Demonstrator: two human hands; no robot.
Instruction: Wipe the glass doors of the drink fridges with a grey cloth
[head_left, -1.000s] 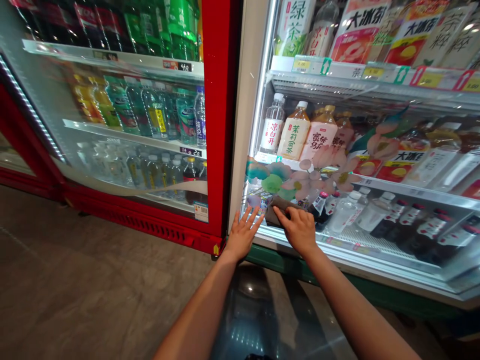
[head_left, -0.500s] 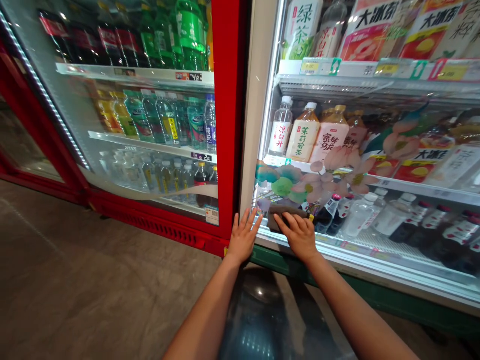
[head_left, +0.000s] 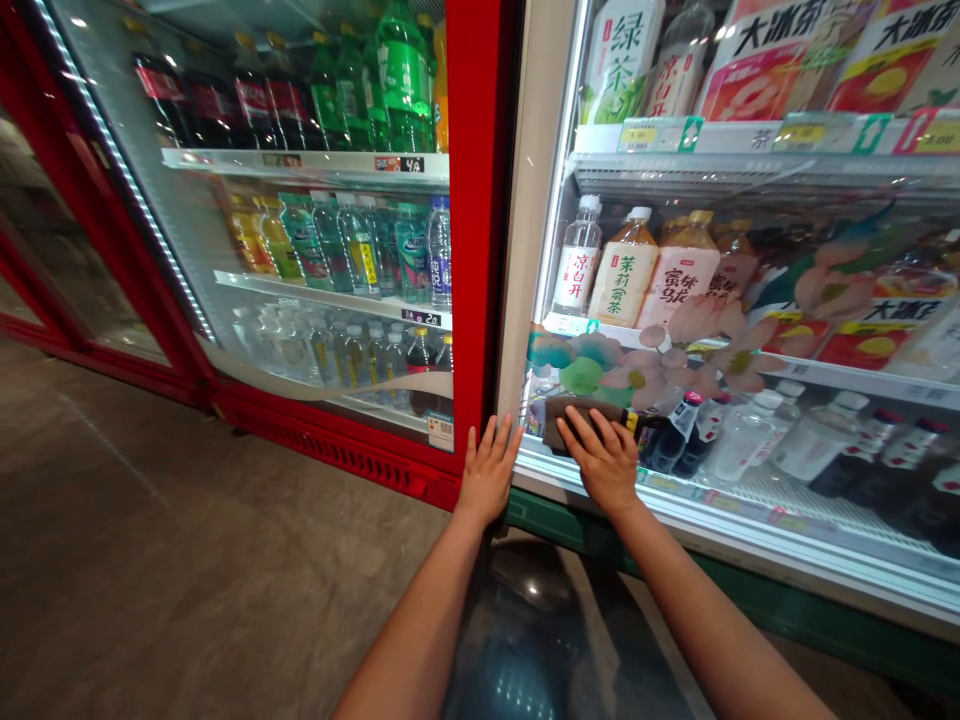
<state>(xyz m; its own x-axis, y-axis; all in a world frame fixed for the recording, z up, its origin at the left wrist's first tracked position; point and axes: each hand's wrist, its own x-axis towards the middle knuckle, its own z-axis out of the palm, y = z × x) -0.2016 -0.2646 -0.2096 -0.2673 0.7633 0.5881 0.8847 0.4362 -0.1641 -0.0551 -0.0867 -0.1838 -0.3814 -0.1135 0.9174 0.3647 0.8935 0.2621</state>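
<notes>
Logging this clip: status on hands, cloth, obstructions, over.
Left hand open by pale door frame. Right hand spread on dark cloth. Flower decals just above.

The left hand (head_left: 486,475) and right hand (head_left: 606,465) are bare, with slim fingers; the left forearm (head_left: 429,600) and right forearm (head_left: 709,590) are uncovered to the frame's bottom.
</notes>
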